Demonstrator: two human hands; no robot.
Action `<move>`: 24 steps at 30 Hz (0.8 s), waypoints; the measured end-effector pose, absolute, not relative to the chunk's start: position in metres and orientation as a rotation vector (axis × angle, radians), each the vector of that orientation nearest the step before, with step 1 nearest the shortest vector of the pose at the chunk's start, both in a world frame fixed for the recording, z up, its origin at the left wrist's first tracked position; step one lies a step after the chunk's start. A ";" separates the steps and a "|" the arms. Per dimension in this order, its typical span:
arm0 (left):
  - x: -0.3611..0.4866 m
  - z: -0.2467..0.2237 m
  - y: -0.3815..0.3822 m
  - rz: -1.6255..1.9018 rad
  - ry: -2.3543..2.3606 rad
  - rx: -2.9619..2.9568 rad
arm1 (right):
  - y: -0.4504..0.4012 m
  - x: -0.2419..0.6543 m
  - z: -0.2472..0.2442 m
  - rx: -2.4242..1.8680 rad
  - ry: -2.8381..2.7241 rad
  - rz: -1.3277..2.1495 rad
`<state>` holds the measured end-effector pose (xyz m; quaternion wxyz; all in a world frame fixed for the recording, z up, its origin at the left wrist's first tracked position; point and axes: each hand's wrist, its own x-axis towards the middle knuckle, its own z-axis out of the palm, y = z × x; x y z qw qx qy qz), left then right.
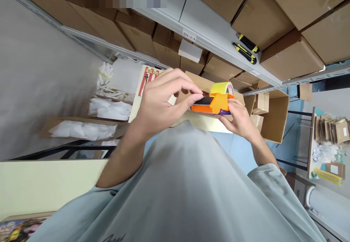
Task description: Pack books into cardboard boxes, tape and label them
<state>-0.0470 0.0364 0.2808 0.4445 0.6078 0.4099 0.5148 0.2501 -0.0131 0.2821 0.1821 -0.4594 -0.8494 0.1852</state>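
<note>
In front of my chest is an orange tape dispenser (218,103) with a black part and a purple edge. A roll of yellow tape (219,88) shows at its far side; I cannot tell whether it is fully seated. My right hand (240,117) grips the dispenser's right end, thumb below and fingers at the side. From the left, my left hand (166,100) reaches over with thumb and index finger pinched at the black part. The tips cover whatever small bit lies between them.
Cardboard boxes (262,16) fill the shelves ahead. Two yellow-black utility knives (246,49) lie on the shelf edge (207,38). White packing bags (84,129) are stacked at left. An open carton (275,116) stands at right, and a printed red-and-white sheet (144,81) lies beyond my left hand.
</note>
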 end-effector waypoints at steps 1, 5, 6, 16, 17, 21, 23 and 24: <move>-0.046 0.276 0.035 1.298 1.026 1.530 | -0.014 0.249 0.283 -1.315 -2.393 0.520; -0.040 0.264 0.020 1.452 0.997 1.652 | -0.021 0.244 0.283 -1.291 -2.380 0.458; -0.039 0.262 0.015 1.505 0.992 1.674 | -0.023 0.243 0.283 -1.273 -2.383 0.441; -0.069 0.232 0.014 1.789 1.280 1.183 | -0.020 0.275 0.344 -1.726 -2.479 0.785; -0.070 0.224 0.017 1.658 1.254 1.102 | -0.010 0.280 0.352 -1.798 -2.470 0.906; -0.060 0.186 0.028 1.282 1.159 0.823 | 0.036 0.292 0.365 -1.968 -2.351 1.295; -0.053 0.169 0.032 1.216 1.160 0.764 | 0.057 0.293 0.359 -1.951 -2.285 1.460; -0.051 0.162 0.034 1.207 1.166 0.751 | 0.065 0.293 0.353 -1.933 -2.248 1.556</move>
